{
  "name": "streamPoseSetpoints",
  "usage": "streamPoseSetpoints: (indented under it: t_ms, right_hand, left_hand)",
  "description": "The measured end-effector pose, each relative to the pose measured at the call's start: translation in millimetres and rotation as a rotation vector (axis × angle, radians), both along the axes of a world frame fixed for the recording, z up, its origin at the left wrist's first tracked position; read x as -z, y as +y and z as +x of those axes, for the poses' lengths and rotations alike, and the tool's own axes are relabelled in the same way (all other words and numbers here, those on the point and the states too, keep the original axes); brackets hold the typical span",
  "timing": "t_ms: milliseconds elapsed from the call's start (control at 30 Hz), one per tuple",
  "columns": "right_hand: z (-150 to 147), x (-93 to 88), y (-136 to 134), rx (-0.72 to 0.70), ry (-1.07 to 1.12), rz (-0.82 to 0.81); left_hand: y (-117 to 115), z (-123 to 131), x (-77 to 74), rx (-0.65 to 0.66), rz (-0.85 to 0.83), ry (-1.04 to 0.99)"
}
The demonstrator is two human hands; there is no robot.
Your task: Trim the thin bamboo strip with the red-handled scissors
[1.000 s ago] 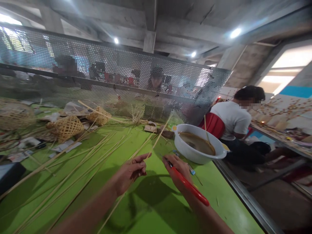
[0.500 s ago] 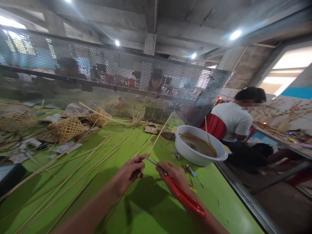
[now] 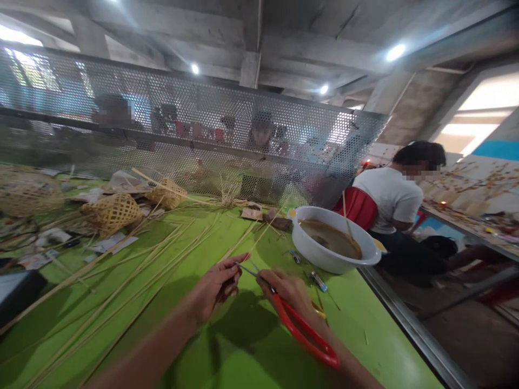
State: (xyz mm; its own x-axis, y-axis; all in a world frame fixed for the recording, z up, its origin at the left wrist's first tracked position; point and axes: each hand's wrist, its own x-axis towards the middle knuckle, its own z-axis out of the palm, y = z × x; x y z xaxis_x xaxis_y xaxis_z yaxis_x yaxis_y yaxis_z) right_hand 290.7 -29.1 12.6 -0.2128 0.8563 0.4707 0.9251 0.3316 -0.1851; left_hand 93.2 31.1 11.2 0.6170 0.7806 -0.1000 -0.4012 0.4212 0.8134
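A thin bamboo strip (image 3: 266, 231) is pinched between the thumb and fingers of my left hand (image 3: 217, 286), slanting up and away to the right. My right hand (image 3: 290, 294) is closed around a pair of scissors (image 3: 325, 355) with large red handles. Its metal blades are parted, and their tips lie at my left fingertips, by the lower end of the strip. Whether a blade touches the strip I cannot tell. Both hands are above the green table (image 3: 239, 329), over their own shadow.
Long bamboo strips (image 3: 141, 265) spread across the table's left side. Behind them lie woven bamboo baskets (image 3: 113, 212) and scraps. A white basin (image 3: 324, 259) of brown liquid stands at right, near small tools (image 3: 318, 282). A perforated metal screen (image 3: 194, 140) runs behind; a person (image 3: 385, 189) sits at right.
The strip in my left hand has tipped lower and looks thinner and shorter in view. The scissors' red handles have swung slightly down and left. Both hands remain nearly in place.
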Motion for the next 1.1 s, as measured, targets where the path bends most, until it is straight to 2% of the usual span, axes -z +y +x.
streamPoseSetpoints:
  t_ms: [167,367,567,767,967,1100]
  right_hand:
    - [11.9,-3.2,4.1,0.12,0.043,0.056]
    - [4.7,-1.2,1.7,0.043,0.024,0.006]
    - [17.5,-11.7,2.0,0.16,0.099,0.024]
    - [9.7,-9.6,1.3,0.08,0.098,-0.015]
    - [21.2,-13.3,2.2,0.171,0.155,0.011]
    - [12.4,-7.6,1.3,0.093,0.123,-0.027]
  left_hand:
    - [-2.1,0.0,-0.7,0.031,-0.006,-0.01]
    - [-1.0,-0.1,-0.2,0.052,-0.008,-0.059]
    - [-4.5,-1.2,-4.4,0.063,-0.046,-0.051]
    - [-3.6,-1.8,-3.1,0.067,-0.06,-0.062]
    - [-3.8,-1.8,-1.9,0.07,-0.057,-0.063]
    - [-2.7,-0.8,-1.1,0.072,-0.034,-0.056]
